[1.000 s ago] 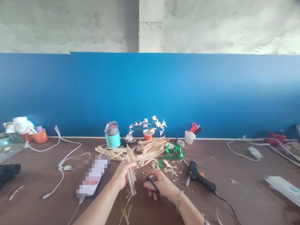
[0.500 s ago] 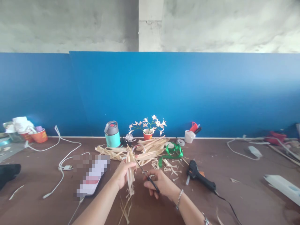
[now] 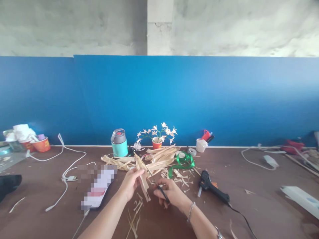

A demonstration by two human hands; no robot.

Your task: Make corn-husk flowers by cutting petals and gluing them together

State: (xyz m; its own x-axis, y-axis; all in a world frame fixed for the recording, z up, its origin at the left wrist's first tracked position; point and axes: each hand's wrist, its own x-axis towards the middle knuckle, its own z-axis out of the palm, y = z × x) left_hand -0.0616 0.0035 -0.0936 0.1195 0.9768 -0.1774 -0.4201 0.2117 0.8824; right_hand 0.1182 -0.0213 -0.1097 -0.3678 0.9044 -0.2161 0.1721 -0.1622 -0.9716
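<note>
My left hand (image 3: 132, 182) is closed on a pale dried corn husk (image 3: 143, 182), pinched between thumb and fingers, its lower end hanging free. My right hand (image 3: 166, 192) grips the black handles of a pair of scissors (image 3: 163, 193). The blades point up and away, close beside the husk's right edge; whether they touch it I cannot tell. Cut slivers of husk (image 3: 134, 220) lie on the brown table below my left hand. Behind both hands spreads a pile of dried husks (image 3: 161, 161), with a loop of green ribbon (image 3: 185, 161) at its right.
A black glue gun (image 3: 213, 187) with its cord lies right of my hands. To the left is a phone (image 3: 101, 189) on a cable. Behind stand a teal flask (image 3: 120, 146), a cup of white flowers (image 3: 157, 143) and a white pen cup (image 3: 201, 145). A blue partition (image 3: 174, 93) closes the back.
The hanging end of the husk has swung to the right and looks narrower, and slivers have dropped from it onto the table. Both hands stay nearly in place.
</note>
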